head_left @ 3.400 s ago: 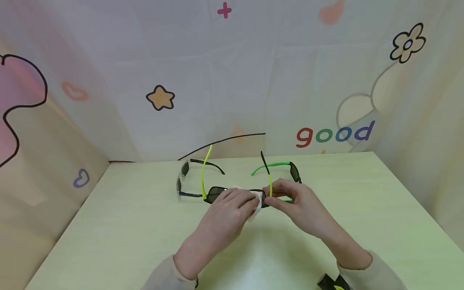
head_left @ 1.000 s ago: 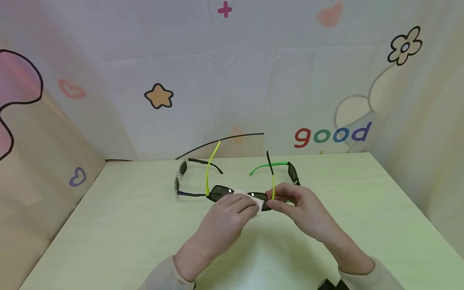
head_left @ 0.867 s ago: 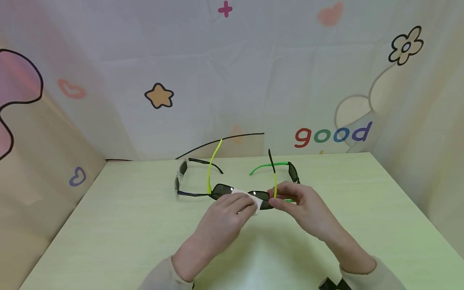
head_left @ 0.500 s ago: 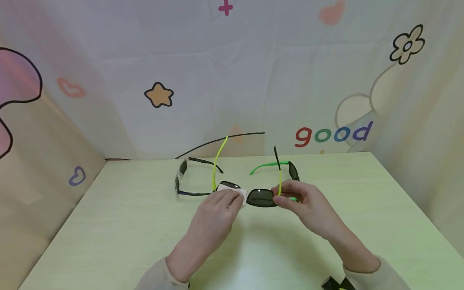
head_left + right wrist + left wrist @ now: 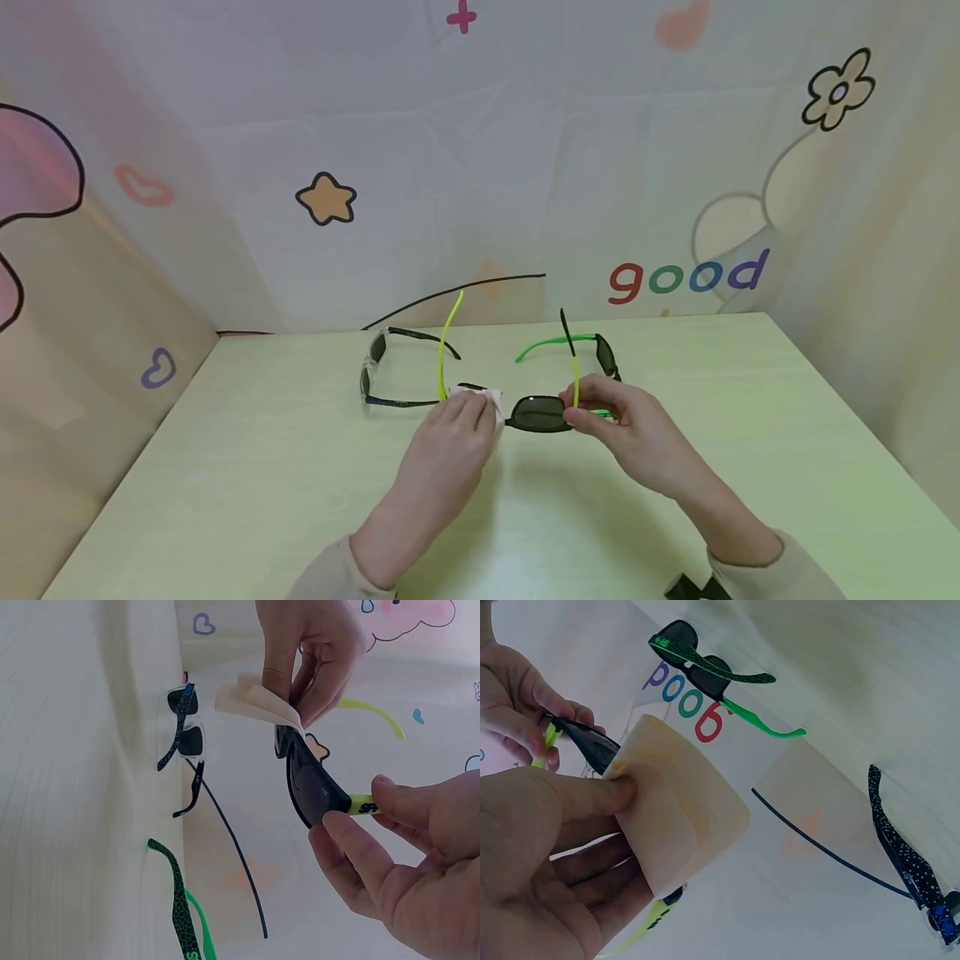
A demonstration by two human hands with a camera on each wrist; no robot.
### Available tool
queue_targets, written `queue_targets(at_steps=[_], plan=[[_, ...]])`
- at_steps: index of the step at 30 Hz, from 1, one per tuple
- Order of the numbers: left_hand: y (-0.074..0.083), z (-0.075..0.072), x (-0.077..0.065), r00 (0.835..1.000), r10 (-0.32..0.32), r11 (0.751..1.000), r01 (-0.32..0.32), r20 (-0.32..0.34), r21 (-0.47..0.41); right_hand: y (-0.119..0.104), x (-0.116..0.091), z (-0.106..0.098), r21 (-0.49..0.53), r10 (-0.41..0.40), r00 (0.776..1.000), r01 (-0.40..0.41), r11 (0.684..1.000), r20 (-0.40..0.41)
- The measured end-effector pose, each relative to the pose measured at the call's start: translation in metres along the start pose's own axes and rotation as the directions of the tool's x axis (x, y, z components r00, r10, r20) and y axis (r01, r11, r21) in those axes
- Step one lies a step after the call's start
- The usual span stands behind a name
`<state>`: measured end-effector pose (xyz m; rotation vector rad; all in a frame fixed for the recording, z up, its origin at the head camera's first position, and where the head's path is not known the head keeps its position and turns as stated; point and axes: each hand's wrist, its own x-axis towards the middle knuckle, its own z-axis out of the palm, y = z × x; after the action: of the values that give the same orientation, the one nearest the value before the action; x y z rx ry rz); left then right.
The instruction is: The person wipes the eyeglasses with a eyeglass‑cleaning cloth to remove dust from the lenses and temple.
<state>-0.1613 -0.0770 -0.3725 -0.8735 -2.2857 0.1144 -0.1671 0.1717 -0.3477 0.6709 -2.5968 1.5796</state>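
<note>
pale table [image 5: 262, 483] | left grip [image 5: 447, 450]: cloth [image 5: 679, 810] | right grip [image 5: 636, 432]: yellow-armed sunglasses [image 5: 538, 414]

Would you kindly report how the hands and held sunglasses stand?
Left hand pinching pale cloth over yellow-armed sunglasses. Right hand gripping their right end. Clear-framed pair and green-armed pair beyond, seemingly not in the way.

Pale beige sleeves [image 5: 776, 571], plain cuffs [image 5: 347, 562]
</note>
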Motion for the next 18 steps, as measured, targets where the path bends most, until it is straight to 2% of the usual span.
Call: queue_targets(at_steps=[2, 7, 9, 18], plan=[[0.0015, -0.0003, 0.0005, 1.000, -0.002, 0.999, 0.001, 0.023, 0.035, -0.0003, 0.0004, 0.0012, -0.022, -0.011, 1.000, 0.011, 1.000, -0.008], [0.0043, -0.0021, 0.0018, 0.992, -0.006, 0.989, -0.013, 0.128, 0.147, -0.0018, 0.0006, 0.0046, -0.049, -0.022, 1.000, 0.022, 0.999, -0.010], [0.0047, -0.0018, 0.0019, 0.989, -0.003, 0.985, -0.023, 0.148, 0.173, -0.0025, -0.0001, 0.0047, -0.060, -0.019, 1.000, 0.019, 0.998, -0.011], [0.0015, 0.0004, -0.0009, 0.998, 0.023, 0.992, -0.029, 0.056, 0.120, -0.0044, -0.0004, -0.0003, -0.022, -0.001, 1.000, 0.001, 1.000, -0.005]])
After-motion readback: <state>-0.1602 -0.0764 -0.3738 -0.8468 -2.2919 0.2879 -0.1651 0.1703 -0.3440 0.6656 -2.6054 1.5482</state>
